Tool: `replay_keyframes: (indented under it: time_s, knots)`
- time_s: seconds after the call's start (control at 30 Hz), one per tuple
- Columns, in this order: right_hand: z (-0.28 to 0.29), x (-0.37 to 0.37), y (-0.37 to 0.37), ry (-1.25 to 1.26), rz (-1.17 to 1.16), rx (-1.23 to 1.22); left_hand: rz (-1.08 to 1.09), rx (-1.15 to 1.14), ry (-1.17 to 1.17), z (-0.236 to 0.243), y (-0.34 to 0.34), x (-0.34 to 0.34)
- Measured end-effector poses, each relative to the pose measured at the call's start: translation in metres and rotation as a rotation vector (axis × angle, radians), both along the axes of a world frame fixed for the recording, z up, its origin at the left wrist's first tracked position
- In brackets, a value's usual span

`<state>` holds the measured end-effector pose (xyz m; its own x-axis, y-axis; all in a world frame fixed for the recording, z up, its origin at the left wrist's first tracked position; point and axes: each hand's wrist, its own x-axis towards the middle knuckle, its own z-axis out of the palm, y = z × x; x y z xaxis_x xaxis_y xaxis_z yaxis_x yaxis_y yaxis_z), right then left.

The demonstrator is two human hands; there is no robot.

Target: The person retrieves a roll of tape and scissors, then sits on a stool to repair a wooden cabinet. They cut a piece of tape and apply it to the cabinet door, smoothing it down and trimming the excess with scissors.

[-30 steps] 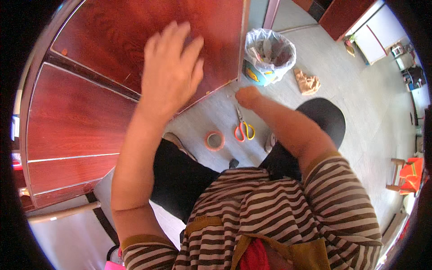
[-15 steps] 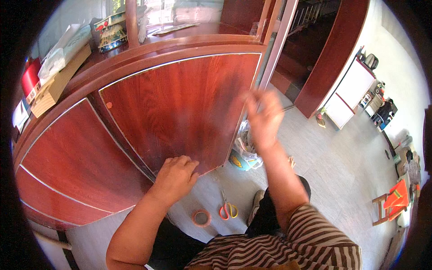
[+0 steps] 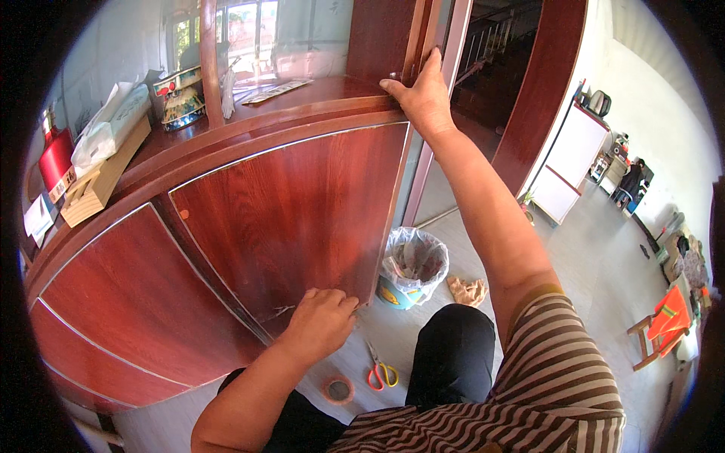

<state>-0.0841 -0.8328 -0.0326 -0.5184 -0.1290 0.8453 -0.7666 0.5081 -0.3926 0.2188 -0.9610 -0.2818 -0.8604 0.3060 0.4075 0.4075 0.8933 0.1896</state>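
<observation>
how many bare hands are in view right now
2: the bare left hand is at the lower edge of the glossy red-brown wooden cabinet panel; the bare right hand is up beyond that panel's top right corner. No others show.

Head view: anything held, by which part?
No loose thing visible. Right hand at the right edge of the cabinet, left hand at the lower edge of the door; whether either grips cannot be told.

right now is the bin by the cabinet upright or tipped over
Upright: the bin stands on the floor, and its mouth, lined with a plastic bag, faces up.
</observation>
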Motion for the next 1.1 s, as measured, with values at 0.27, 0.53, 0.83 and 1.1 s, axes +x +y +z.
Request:
replay_keyframes:
  time_s: [0.27,0.53,0.83,1.1]
  knots:
    - [-0.002,-0.003,-0.005,-0.047,-0.114,-0.057,0.016,-0.012,-0.096,0.010,0.002,0.008]
    - [0.009,0.004,-0.002,-0.064,-0.232,0.041,-0.006,-0.004,-0.146,0.009,0.007,0.013]
    - [0.047,-0.027,0.007,-0.435,-0.069,0.114,0.019,-0.083,-0.201,-0.002,0.008,0.007]
    - [0.021,-0.024,0.038,-0.528,0.413,-0.033,0.079,-0.050,-0.209,0.001,-0.001,0.011]
